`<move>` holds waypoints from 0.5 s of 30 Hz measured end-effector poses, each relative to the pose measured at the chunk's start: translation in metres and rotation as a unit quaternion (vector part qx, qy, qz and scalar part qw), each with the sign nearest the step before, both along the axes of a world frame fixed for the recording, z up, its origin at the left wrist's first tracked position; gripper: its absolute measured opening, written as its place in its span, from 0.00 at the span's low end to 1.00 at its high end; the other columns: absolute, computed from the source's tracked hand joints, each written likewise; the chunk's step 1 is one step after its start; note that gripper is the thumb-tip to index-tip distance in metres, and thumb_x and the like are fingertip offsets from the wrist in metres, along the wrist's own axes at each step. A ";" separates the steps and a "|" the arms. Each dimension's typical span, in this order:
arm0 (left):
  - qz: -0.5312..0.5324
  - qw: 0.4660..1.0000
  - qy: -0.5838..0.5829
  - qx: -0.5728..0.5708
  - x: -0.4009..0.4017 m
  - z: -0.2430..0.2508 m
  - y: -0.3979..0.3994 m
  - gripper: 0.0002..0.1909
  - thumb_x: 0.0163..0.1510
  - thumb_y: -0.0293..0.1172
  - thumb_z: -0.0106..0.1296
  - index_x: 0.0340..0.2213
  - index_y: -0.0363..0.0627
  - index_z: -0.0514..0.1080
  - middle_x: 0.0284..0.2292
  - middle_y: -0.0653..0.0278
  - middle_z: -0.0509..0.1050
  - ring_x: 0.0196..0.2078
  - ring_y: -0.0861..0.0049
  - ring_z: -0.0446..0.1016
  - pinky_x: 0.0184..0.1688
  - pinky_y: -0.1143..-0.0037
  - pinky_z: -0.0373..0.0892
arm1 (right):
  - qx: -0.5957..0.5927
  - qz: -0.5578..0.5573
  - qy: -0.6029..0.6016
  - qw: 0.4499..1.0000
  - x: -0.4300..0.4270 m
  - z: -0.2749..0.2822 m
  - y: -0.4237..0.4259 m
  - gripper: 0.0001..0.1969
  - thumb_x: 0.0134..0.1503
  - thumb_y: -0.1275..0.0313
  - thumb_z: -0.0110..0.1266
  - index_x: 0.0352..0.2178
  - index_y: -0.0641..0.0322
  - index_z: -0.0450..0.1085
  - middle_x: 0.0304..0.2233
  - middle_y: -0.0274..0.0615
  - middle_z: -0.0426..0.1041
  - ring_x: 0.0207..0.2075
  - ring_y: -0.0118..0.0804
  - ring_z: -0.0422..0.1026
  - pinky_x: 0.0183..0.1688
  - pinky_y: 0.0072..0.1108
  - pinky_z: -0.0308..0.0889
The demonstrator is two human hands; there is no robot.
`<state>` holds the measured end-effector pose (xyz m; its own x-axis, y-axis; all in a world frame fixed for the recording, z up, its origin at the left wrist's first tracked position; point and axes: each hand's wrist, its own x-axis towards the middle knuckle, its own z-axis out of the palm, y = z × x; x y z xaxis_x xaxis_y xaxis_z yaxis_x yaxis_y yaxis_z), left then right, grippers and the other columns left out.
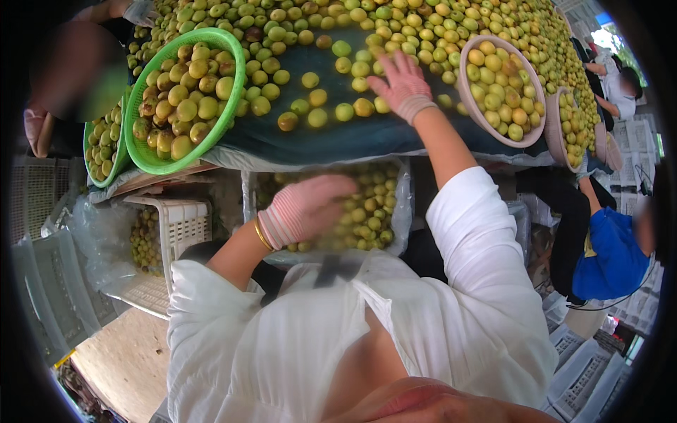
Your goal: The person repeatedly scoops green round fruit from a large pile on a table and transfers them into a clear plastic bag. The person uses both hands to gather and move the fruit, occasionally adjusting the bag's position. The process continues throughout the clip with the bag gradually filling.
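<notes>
Round yellow-green fruits (317, 117) lie loose on a table covered with dark cloth (264, 135). My right hand (403, 84), in a pink striped glove, reaches over them with fingers apart, its fingertips beside several fruits. My left hand (309, 209), gloved alike and blurred by motion, is over a plastic-lined crate (404, 211) of the same fruits below the table edge; whether it holds a fruit I cannot tell. A green plastic basket (238, 84) full of browner fruits stands at the left, and a pink basket (464, 79) of yellow fruits at the right.
A white plastic crate (190, 224) with a clear liner and fruits stands at the lower left. Another green basket (124, 153) and further pink baskets (552, 127) line the table edge. A co-worker's gloved hand (140, 13) is at the top left; a person in blue (608, 259) sits at the right.
</notes>
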<state>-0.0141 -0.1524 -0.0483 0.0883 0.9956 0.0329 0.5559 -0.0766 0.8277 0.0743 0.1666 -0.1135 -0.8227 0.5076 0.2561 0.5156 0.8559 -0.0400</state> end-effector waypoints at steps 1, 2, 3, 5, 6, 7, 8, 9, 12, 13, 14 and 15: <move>0.026 0.999 -0.036 0.025 -0.006 0.004 0.000 0.19 0.57 0.25 0.51 0.51 0.43 0.69 0.49 0.54 0.72 0.51 0.59 0.73 0.52 0.71 0.69 | 0.028 0.038 0.002 0.999 -0.013 0.000 -0.008 0.33 0.58 0.42 0.45 0.58 0.49 0.61 0.62 0.51 0.57 0.61 0.57 0.57 0.63 0.43 0.51; 0.068 0.994 -0.089 0.005 -0.008 0.005 0.002 0.16 0.60 0.25 0.48 0.50 0.40 0.69 0.48 0.56 0.74 0.50 0.66 0.73 0.52 0.75 0.68 | 0.017 0.086 0.015 0.996 -0.024 -0.003 -0.022 0.33 0.57 0.43 0.45 0.57 0.50 0.62 0.61 0.52 0.58 0.61 0.56 0.58 0.63 0.42 0.52; 0.080 0.984 -0.161 0.000 -0.011 0.005 0.003 0.16 0.61 0.25 0.48 0.50 0.38 0.69 0.48 0.57 0.74 0.50 0.69 0.73 0.52 0.76 0.68 | 0.004 0.143 0.035 0.989 -0.036 -0.004 -0.034 0.32 0.57 0.44 0.46 0.57 0.51 0.62 0.60 0.53 0.58 0.60 0.55 0.59 0.63 0.41 0.52; 0.107 0.951 -0.287 -0.048 -0.015 0.003 0.003 0.16 0.62 0.27 0.47 0.51 0.36 0.68 0.48 0.58 0.74 0.49 0.74 0.73 0.52 0.77 0.68 | -0.050 0.184 0.115 0.975 -0.056 0.003 -0.037 0.29 0.58 0.46 0.48 0.56 0.49 0.64 0.60 0.50 0.59 0.60 0.53 0.59 0.61 0.41 0.56; 0.116 0.939 -0.322 -0.039 -0.016 0.000 0.006 0.16 0.63 0.29 0.46 0.51 0.35 0.68 0.48 0.59 0.74 0.49 0.76 0.73 0.52 0.77 0.68 | -0.079 0.176 0.132 0.972 -0.071 0.010 -0.028 0.29 0.58 0.47 0.48 0.56 0.47 0.64 0.60 0.49 0.59 0.60 0.52 0.60 0.61 0.41 0.57; 0.131 0.918 -0.371 -0.050 -0.018 -0.002 0.006 0.16 0.63 0.29 0.47 0.51 0.35 0.68 0.48 0.59 0.74 0.49 0.76 0.73 0.52 0.77 0.68 | -0.110 0.168 0.144 0.969 -0.085 0.017 -0.017 0.28 0.58 0.48 0.48 0.56 0.46 0.64 0.61 0.48 0.59 0.60 0.51 0.60 0.61 0.40 0.58; 0.144 0.897 -0.414 -0.058 -0.019 -0.004 0.007 0.16 0.63 0.29 0.47 0.51 0.35 0.68 0.47 0.59 0.74 0.48 0.75 0.73 0.52 0.76 0.69 | -0.079 0.109 0.142 0.981 -0.099 0.024 -0.002 0.25 0.59 0.50 0.48 0.56 0.43 0.64 0.62 0.43 0.59 0.60 0.49 0.61 0.60 0.36 0.60; 0.150 0.875 -0.456 -0.058 -0.022 -0.005 0.007 0.16 0.63 0.30 0.47 0.51 0.36 0.68 0.47 0.58 0.74 0.48 0.75 0.74 0.52 0.75 0.69 | -0.090 0.037 0.116 0.988 -0.111 0.030 0.015 0.25 0.60 0.51 0.47 0.56 0.42 0.63 0.61 0.42 0.59 0.60 0.47 0.61 0.60 0.36 0.60; 0.165 0.862 -0.473 -0.075 -0.029 -0.008 0.008 0.16 0.64 0.31 0.47 0.50 0.36 0.68 0.47 0.57 0.74 0.48 0.74 0.74 0.53 0.73 0.70 | -0.119 -0.092 0.066 0.986 -0.134 0.031 0.052 0.23 0.61 0.54 0.44 0.57 0.41 0.61 0.61 0.38 0.59 0.61 0.44 0.61 0.59 0.37 0.59; 0.162 0.859 -0.479 -0.073 -0.030 -0.009 0.008 0.16 0.64 0.31 0.47 0.50 0.36 0.68 0.47 0.57 0.74 0.48 0.74 0.74 0.53 0.73 0.70 | -0.138 -0.137 0.047 0.980 -0.138 0.029 0.058 0.23 0.61 0.55 0.43 0.57 0.41 0.61 0.61 0.37 0.59 0.61 0.43 0.60 0.59 0.38 0.59; 0.160 0.856 -0.486 -0.071 -0.030 -0.009 0.007 0.17 0.64 0.32 0.47 0.51 0.36 0.68 0.47 0.57 0.74 0.48 0.74 0.74 0.53 0.73 0.70 | -0.074 -0.122 -0.010 0.990 -0.139 0.021 0.058 0.24 0.61 0.55 0.42 0.57 0.43 0.60 0.61 0.37 0.59 0.61 0.41 0.60 0.61 0.39 0.56; 0.157 0.854 -0.491 -0.071 -0.031 -0.009 0.007 0.17 0.63 0.32 0.47 0.51 0.36 0.68 0.47 0.57 0.74 0.48 0.73 0.74 0.52 0.73 0.70 | -0.046 -0.092 0.000 0.995 -0.140 0.015 0.055 0.24 0.61 0.55 0.42 0.57 0.44 0.60 0.61 0.37 0.59 0.61 0.41 0.61 0.61 0.39 0.55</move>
<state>-0.0453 -0.1453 -0.0571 -0.1838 0.9654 -0.1851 -0.4369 0.0884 0.8951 -0.0659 0.2216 -0.0984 -0.7133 0.6710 0.2025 0.6636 0.7395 -0.1133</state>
